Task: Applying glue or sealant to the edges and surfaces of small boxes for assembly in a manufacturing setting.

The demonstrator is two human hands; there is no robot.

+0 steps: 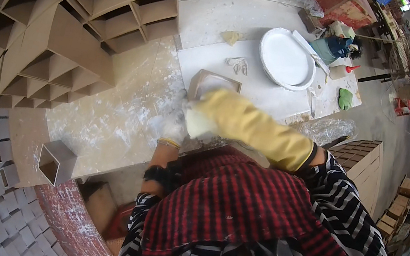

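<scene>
A small brown box [199,85] with a pale inside sits on the counter [134,100], near the centre of the view, its open face up. The left hand [173,123], in a smeared white glove, is at the box's 7 o'clock corner; its fingers blur, so I cannot tell whether they grip it. The right hand [216,109], in a long yellow glove, crosses the box's near edge at 6 o'clock, also blurred; I cannot tell how wide it is or what it holds. From the box, a round white basin [284,57] stands at 2 o'clock, a crumpled pale scrap [237,65] at 1, a yellowish piece [231,37] at 12, and a green cloth [345,99] at 3. Large brown divided shelves [61,31] stand between 9 and 11 o'clock, and another small open box [66,159] rests near the counter's edge at 8.
</scene>
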